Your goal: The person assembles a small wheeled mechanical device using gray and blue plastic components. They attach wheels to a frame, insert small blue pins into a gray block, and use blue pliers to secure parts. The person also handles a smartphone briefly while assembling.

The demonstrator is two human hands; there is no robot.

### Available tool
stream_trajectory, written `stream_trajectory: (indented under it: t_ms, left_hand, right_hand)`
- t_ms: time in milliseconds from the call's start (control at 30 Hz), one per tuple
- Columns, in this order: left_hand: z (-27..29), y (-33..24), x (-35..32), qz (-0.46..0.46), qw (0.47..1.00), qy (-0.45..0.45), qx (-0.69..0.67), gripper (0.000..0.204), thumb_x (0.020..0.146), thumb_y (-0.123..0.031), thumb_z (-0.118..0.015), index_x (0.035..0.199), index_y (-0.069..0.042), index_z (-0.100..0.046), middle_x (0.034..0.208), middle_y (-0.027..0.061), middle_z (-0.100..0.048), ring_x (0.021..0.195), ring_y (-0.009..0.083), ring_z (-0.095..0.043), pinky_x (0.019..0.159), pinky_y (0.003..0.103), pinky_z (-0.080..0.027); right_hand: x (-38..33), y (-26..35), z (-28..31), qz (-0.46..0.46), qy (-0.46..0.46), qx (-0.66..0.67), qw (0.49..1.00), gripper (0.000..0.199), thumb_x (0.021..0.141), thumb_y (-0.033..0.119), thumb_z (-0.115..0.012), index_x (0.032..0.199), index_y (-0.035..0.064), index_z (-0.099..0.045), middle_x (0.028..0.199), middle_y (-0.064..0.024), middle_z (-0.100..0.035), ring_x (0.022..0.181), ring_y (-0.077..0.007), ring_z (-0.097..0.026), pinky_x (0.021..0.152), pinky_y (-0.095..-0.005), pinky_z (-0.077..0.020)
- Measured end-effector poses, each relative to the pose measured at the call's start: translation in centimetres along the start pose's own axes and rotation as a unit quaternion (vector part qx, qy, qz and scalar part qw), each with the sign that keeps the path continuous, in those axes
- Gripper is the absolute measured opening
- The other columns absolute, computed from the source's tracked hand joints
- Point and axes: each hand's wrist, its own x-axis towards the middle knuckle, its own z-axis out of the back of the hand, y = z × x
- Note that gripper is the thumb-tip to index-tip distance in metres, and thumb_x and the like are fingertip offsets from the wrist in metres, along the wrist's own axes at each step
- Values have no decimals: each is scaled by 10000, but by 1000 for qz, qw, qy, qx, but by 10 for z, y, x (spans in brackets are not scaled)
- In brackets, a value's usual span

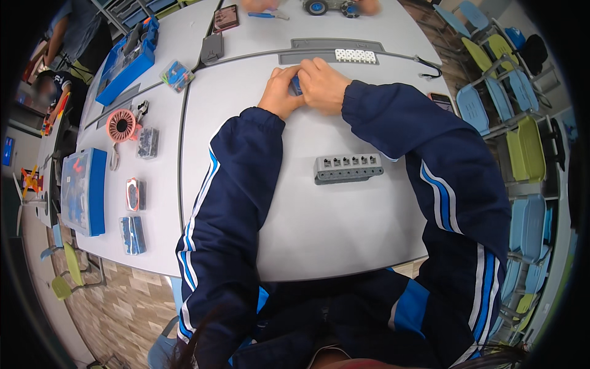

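Part (297, 86), blue, shows between the fingers (311, 74).

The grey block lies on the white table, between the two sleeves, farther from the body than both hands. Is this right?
Not quite: the head view shows the grey block, on the white table between the left sleeve and right sleeve, nearer to the body, not farther, than the left hand and right hand.

On the tabletop (163, 184), a pink fan (121, 125) lies near a clear box (147, 142), between a blue case (89, 192) and a blue tray (126, 69). Pliers (265, 15) lie at the far side; chairs (527, 149) stand along the right.
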Motion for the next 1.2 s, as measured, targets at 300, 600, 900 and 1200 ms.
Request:
stream_trajectory:
  t_ms: [300,600,900,1200]
  left_hand:
    - [-3,10,2,18,998,12,-59,543,663,-111,-793,1179,-14,-654,975,151,-640,941,292,-583,853,362,-473]
    - [0,4,5,21,996,-6,-88,277,620,24,-666,897,17,-666,823,127,-645,794,283,-522,720,364,-443]
    - [4,5,2,-14,999,13,-36,330,656,-27,-724,983,5,-701,890,120,-700,813,281,-574,761,353,-477]
    - [1,8,2,3,994,17,-112,559,695,-64,-778,1232,-15,-628,1082,96,-700,974,194,-625,890,326,-485]
  right_hand:
    - [15,-17,27,27,154,55,986,125,667,167,-722,776,115,-755,861,-62,-637,932,-264,-534,724,-354,-397]
    - [20,-9,26,1,125,71,990,93,607,162,-756,696,139,-740,814,-41,-636,866,-244,-540,631,-342,-376]
    - [8,-1,28,-4,111,78,991,142,608,169,-762,724,89,-743,799,-70,-645,880,-257,-535,621,-321,-418]
    - [4,4,29,-81,106,73,988,162,666,154,-703,764,31,-741,826,-125,-658,895,-279,-560,647,-345,-453]
